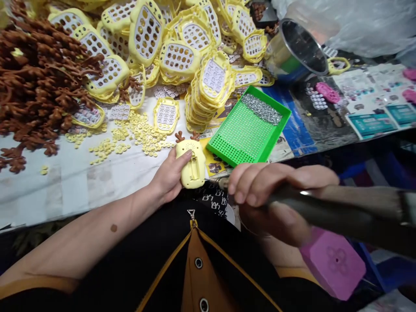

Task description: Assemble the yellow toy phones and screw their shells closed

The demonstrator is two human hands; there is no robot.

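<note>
The left hand (169, 177) pinches a yellow toy phone (187, 175), thumb laid across its upper left on the face turned to the camera; the other fingers are mostly hidden behind it. The toy, at the hub of this clock, is held over the near table edge, its two small brown antlers pointing to 12 and an open battery slot (194, 168) in its middle.

At about 3 to 4 o'clock, the right hand (274, 187) has its fingers curled together around a dark screwdriver-like tool (351, 212), blurred. The tool's tip lies near the toy's lower right; whether they touch, I cannot tell.

At 2 o'clock, just beyond the toy, sits a green tray (238, 132) with a holed floor and small silver screws (261, 109) heaped at its far end. A leaning stack of yellow covers (212, 78) stands toward 12 to 1, and small yellow pieces (143, 132) lie scattered at 10.

Farther out, a pile of brown antlers (35, 86) spreads between 9 and 10, more yellow shells (146, 32) are heaped at 11, and a metal pot (303, 45) stands between 1 and 2. A pink block (338, 264) shows at 4.
</note>
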